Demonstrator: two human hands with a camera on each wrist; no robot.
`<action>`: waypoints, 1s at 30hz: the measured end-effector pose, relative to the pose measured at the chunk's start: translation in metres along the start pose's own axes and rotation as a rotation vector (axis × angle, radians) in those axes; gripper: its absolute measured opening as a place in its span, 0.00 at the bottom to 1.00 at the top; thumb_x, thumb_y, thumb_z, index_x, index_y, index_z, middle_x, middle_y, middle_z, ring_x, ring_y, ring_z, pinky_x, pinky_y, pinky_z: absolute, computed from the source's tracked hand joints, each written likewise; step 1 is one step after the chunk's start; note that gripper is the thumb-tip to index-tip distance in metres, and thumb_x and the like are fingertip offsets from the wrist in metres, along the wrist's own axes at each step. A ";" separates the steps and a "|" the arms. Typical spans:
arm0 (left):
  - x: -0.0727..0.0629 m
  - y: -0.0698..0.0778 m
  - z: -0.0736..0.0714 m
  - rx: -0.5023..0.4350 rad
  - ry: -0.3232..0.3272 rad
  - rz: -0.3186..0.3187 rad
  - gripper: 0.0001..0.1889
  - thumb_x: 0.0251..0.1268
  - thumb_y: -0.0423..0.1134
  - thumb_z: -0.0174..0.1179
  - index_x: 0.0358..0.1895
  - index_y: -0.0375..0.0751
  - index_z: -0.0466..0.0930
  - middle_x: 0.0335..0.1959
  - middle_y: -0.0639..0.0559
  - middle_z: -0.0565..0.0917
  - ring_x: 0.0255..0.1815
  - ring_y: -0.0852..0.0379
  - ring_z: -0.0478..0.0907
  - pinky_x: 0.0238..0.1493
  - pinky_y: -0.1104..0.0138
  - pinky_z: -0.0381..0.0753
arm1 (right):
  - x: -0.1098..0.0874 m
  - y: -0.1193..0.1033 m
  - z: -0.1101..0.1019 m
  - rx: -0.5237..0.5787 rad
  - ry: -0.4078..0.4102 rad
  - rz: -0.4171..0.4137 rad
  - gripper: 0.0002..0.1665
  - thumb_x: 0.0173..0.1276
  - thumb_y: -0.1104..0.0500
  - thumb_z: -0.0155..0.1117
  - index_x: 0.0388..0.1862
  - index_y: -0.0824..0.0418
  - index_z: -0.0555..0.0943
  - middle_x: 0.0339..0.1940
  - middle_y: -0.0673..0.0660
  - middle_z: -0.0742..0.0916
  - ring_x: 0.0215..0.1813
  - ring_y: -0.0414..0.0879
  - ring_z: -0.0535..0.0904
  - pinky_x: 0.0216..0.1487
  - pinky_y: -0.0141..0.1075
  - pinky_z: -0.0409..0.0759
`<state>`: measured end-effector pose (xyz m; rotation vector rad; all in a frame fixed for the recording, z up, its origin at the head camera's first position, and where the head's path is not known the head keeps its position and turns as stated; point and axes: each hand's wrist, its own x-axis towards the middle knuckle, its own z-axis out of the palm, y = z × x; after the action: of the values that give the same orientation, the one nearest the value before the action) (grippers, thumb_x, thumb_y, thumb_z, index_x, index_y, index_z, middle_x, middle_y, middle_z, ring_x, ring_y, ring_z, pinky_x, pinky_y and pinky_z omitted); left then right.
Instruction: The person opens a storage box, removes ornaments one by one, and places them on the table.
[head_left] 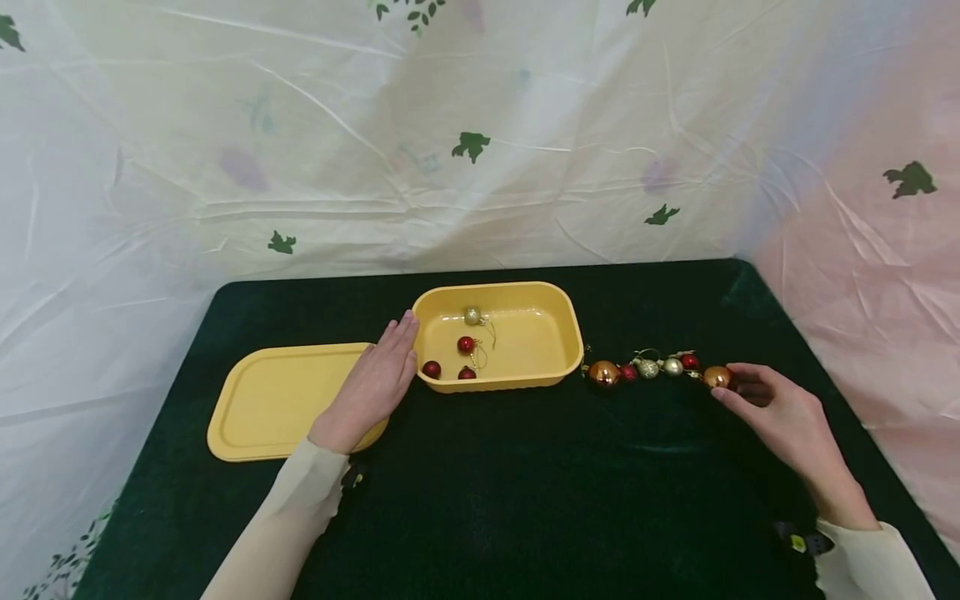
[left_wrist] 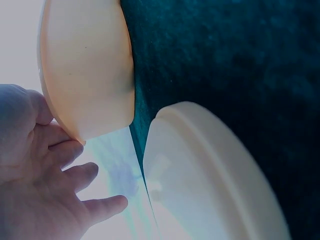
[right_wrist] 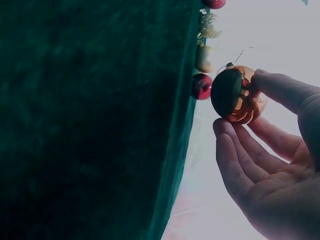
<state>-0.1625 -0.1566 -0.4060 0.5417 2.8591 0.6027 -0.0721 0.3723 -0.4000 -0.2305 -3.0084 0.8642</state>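
My left hand (head_left: pixel 377 377), fingers straight, rests against the left rim of a yellow plastic box (head_left: pixel 536 379). In the left wrist view, the fingertips touch the edge of the box wall (left_wrist: pixel 90 65). Two red baubles near the front, another red bauble (head_left: pixel 431 369) in the corner and a glittery gold bauble (head_left: pixel 472 316) lie inside. On the right, my right hand (head_left: pixel 787 421) pinches a shiny copper bauble (right_wrist: pixel 240 95) between thumb and fingers, at the end of a row of Christmas baubles.
A yellow lid (head_left: pixel 281 408) lies flat to the left of the box, partly under my left forearm and hand. Between box and right hand runs the row, with another copper bauble (head_left: pixel 603 374) and smaller red, gold ones. A dark green cloth (head_left: pixel 540 492) covers the table; patterned white fabric hangs behind.
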 end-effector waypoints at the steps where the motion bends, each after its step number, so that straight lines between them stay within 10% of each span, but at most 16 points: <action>1: 0.000 0.000 0.000 -0.002 0.000 0.000 0.32 0.87 0.49 0.38 0.85 0.43 0.45 0.86 0.51 0.44 0.85 0.45 0.45 0.78 0.41 0.54 | 0.000 0.001 0.000 -0.002 -0.005 0.000 0.35 0.75 0.40 0.64 0.65 0.66 0.77 0.56 0.73 0.83 0.52 0.68 0.84 0.32 0.28 0.77; 30: -0.001 -0.001 0.000 -0.005 0.001 0.006 0.32 0.87 0.48 0.39 0.85 0.43 0.44 0.86 0.52 0.43 0.85 0.46 0.44 0.79 0.41 0.54 | 0.010 0.014 0.006 -0.017 -0.072 -0.043 0.32 0.77 0.45 0.63 0.65 0.69 0.76 0.59 0.74 0.82 0.53 0.68 0.83 0.33 0.24 0.76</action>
<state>-0.1620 -0.1579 -0.4061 0.5489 2.8573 0.6113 -0.0803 0.3827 -0.4126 -0.1377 -3.0758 0.8617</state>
